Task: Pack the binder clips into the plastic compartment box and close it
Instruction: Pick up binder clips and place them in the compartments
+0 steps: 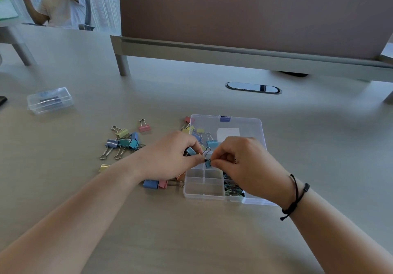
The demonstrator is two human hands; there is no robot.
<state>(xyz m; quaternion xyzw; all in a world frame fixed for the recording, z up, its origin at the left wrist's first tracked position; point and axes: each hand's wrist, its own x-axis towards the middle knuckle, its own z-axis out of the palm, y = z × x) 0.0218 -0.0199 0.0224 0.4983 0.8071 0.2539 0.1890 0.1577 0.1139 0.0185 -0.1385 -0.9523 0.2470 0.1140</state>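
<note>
A clear plastic compartment box (203,192) lies open on the desk, its lid (244,125) folded back flat with a few clips lying on it. My left hand (170,156) and my right hand (244,163) meet above the box, both pinching one small blue binder clip (208,163). My left hand also holds another blue clip (190,151) under its fingers. Small clips fill a compartment (232,189) below my right hand. Loose coloured binder clips (124,140) lie scattered to the left, and more clips (155,184) sit under my left wrist.
A small closed clear case (50,100) stands at the far left. A desk divider panel (255,18) rises behind, with a cable grommet (253,87) in front of it. Another person sits at the back left (59,3).
</note>
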